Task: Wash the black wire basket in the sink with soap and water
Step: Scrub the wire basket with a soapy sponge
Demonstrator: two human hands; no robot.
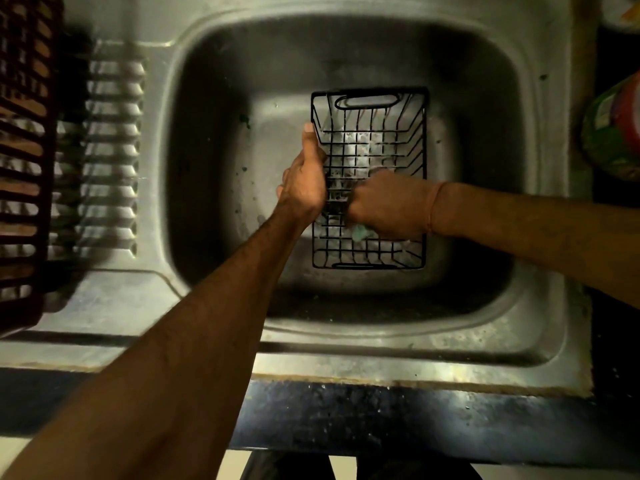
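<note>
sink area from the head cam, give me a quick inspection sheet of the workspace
surface: steel sink, wet and stained, ribbed drainboard on its left
job's things: black wire basket in the basin, suds inside; pale green scrubber under the right hand
clutter: dark slatted crate at far left, green container at far right
grips: left hand holds the basket's left rim; right hand inside the basket, curled over the scrubber
cables: nothing seen
surroundings: dark counter edge in front

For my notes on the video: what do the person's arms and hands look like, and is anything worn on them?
Both forearms are bare, with no sleeves or gloves in view. The left hand wears nothing. The right hand has a thin orange thread tied around its wrist.
</note>
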